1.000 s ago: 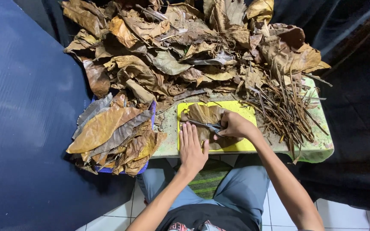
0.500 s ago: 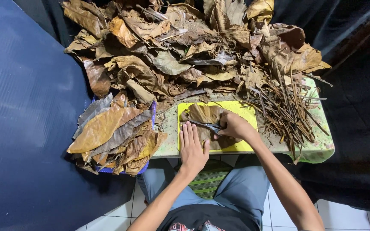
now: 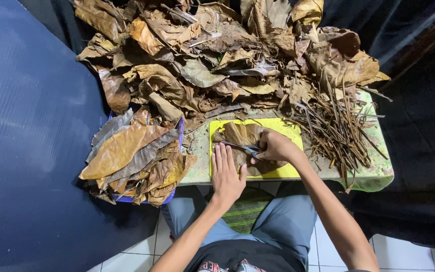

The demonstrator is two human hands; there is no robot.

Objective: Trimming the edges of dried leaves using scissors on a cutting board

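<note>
the dried brown leaf lies flat on the yellow cutting board, pretty much in the middle of it. left hand lies open with fingers spread, pressing on the leaf's near edge at the board's front left. right hand is closed around a small blade with the point resting across the leaf, over by the board's right half. that leaf looks paper-light, stiff and crumbly, so i'd guess it cracks if you pinch it; flat palm pressure near the midrib seems the safe hold. left of the board sits a neat stack of flattened leaves, behind it a huge loose leaf heap, and right of it a bunch of stripped stems.
</note>
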